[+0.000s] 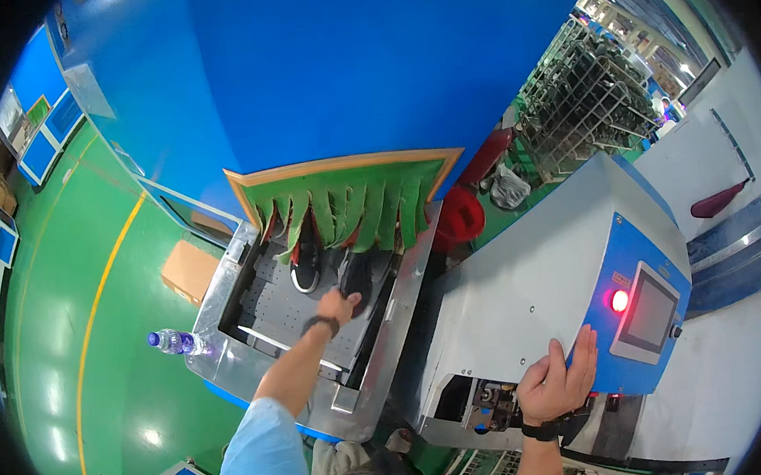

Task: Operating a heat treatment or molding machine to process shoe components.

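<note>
My left hand (pixel 339 307) reaches over a perforated grey conveyor bed and closes on the near end of a black shoe (pixel 358 279), whose far end lies by the hanging green strips (pixel 352 209). To its left stands a black sneaker with a white sole edge (pixel 305 262), partly under the strips. Red shows among the strips' torn lower ends. My right hand (pixel 563 380) is open, fingers stretched out, lying against the lower edge of a grey and blue machine (pixel 525 289), beside its screen (pixel 649 311) and a glowing red button (pixel 619 300).
The strips hang in an opening of a tall blue machine (pixel 333 64). A bottle (pixel 172 342) lies on the bed's left metal rim. Nearby are a cardboard box (pixel 190 271), a red bucket (pixel 459 219) and a plastic bag (pixel 508 187). Wire racks (pixel 587 99) stand far right.
</note>
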Available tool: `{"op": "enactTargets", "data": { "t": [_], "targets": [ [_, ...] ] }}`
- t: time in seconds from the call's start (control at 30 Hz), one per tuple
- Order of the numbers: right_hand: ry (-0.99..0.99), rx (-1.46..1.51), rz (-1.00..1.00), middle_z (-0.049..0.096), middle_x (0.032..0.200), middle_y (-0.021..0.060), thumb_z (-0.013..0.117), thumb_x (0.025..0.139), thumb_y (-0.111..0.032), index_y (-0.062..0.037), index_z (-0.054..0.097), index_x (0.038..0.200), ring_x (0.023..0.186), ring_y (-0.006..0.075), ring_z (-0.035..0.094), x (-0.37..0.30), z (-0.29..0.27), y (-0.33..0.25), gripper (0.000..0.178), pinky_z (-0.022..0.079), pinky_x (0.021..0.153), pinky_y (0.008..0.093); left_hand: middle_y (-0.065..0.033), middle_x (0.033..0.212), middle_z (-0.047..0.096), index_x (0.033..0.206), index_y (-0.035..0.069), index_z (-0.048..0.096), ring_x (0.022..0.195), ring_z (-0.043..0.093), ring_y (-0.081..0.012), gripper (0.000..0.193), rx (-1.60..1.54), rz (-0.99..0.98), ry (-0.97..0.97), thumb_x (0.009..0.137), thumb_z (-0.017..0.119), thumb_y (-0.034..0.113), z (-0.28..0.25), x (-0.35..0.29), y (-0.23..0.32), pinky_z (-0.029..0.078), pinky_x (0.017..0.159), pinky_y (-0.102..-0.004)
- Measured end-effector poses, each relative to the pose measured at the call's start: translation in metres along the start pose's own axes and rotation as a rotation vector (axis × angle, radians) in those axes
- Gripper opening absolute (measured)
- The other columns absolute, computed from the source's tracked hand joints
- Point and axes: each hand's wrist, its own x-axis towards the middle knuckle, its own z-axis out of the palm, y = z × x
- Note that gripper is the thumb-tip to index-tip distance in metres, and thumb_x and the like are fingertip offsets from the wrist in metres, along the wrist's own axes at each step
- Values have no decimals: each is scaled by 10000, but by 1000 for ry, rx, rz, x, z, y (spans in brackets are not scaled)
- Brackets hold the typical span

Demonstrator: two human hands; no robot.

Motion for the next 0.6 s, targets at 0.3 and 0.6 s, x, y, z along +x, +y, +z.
{"op": "enactTargets", "data": {
  "t": [0.3, 0.6],
  "targets": [
    [-105, 792, 242, 429, 1492, 253, 685, 840, -90, -13, 330, 1480, 1395, 412, 412, -65, -56, -71, 736, 287, 1154, 534, -209, 812, 681, 1071, -65, 643, 776, 675, -367, 584, -387, 269, -250, 863, 708, 476, -102, -305, 17, 521, 710, -433],
    [-538, 1859, 904, 433, 1420, 129, 762, 731, -36, -2, 177, 1556, 1291, 223, 447, -96, -74, -67, 1012, 363, 1113, 370, -106, 1361, 524, 1538, 48, 234, 1176, 555, -190, 961, -1153, 46, -771, 808, 850, 153, -50, -381, 70, 480, 1009, -350]
  ]
}}
